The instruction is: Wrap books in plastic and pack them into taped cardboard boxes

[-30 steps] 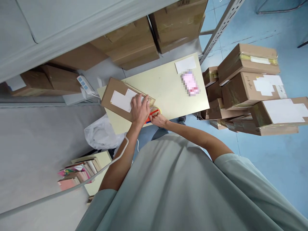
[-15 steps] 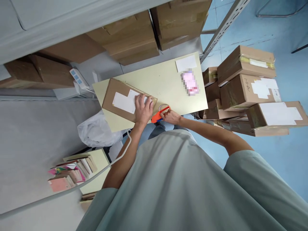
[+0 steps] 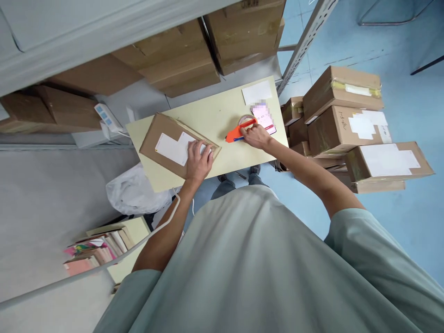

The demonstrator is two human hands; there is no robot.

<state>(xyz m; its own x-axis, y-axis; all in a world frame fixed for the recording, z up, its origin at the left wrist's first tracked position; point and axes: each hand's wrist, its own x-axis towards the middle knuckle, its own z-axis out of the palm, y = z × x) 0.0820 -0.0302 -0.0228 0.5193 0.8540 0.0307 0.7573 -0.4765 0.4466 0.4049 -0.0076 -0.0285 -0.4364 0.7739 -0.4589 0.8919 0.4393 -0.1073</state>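
Observation:
A brown cardboard box (image 3: 149,144) with white labels (image 3: 170,149) lies on the left half of a pale yellow table (image 3: 208,115). My left hand (image 3: 199,163) rests on the box's right part, fingers spread over a label. My right hand (image 3: 255,135) is wrapped round the handle of an orange tape dispenser (image 3: 236,133), which carries a roll of clear tape. It is to the right of the box, apart from it, over the table. Just beyond my right hand lies a phone (image 3: 265,115) with a lit pink screen, partly blurred out.
White paper (image 3: 256,92) lies at the table's far right corner. Stacked cartons (image 3: 357,125) stand on the floor to the right, near a metal shelf post (image 3: 305,44). More boxes (image 3: 169,60) fill the shelf behind. A plastic bag (image 3: 135,192) and books (image 3: 100,249) are at left.
My right hand has carried the tape dispenser from the table's front edge up and away from the box, towards the phone. My left hand stays on the box.

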